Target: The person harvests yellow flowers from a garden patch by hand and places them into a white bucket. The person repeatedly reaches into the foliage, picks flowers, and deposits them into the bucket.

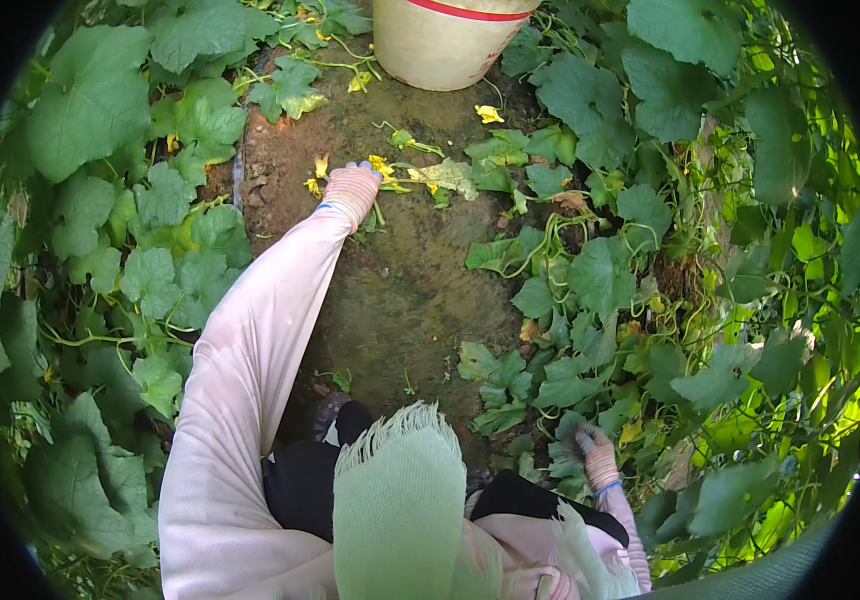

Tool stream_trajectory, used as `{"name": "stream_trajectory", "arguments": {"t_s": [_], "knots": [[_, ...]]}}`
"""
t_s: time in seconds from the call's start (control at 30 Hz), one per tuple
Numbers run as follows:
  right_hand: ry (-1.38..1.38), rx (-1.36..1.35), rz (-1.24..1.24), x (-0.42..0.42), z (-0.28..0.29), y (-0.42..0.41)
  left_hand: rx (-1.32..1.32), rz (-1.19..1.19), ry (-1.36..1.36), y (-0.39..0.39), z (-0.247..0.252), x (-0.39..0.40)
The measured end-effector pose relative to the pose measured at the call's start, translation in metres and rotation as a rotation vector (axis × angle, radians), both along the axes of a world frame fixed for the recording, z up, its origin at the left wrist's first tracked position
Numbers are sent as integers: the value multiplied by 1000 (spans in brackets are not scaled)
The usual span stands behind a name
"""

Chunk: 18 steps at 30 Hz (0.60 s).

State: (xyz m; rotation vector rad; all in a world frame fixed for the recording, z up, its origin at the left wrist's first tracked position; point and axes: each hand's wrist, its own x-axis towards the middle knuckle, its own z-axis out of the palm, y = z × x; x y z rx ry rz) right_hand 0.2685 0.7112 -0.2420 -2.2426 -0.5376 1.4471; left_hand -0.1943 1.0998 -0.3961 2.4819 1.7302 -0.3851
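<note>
My left hand (355, 187), in a striped knit glove with blue-grey fingertips, reaches out over the bare soil path (415, 300). Yellow flowers (385, 169) and thin green stems show on both sides of it. Its fingers are bent down, and their undersides are hidden, so a grip on the stems cannot be made out. A pale, withered leaf (445, 177) lies just to its right. Low on the right, my right hand (596, 456), gloved alike, is among the vine leaves (566, 442). Its fingers are blurred and partly merge with a leaf.
A pale bucket (449, 45) with a red band stands on the path ahead. Broad-leaved vines line the left (152, 277) and right (602, 274). A loose yellow flower (488, 114) lies near the bucket. A fringed light-green cloth (400, 502) hangs before my body.
</note>
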Motion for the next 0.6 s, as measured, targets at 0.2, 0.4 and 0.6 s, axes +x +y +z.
{"name": "stream_trajectory", "arguments": {"t_s": [0.2,0.4,0.6], "knots": [[291,-115,15,-42,5,-20,-83,193,-382,47,4,12],[196,-141,29,-25,4,-37,125,-34,-258,66,-14,39],[236,-141,-32,-27,6,-43,13,-113,-92,55,-14,42]]}}
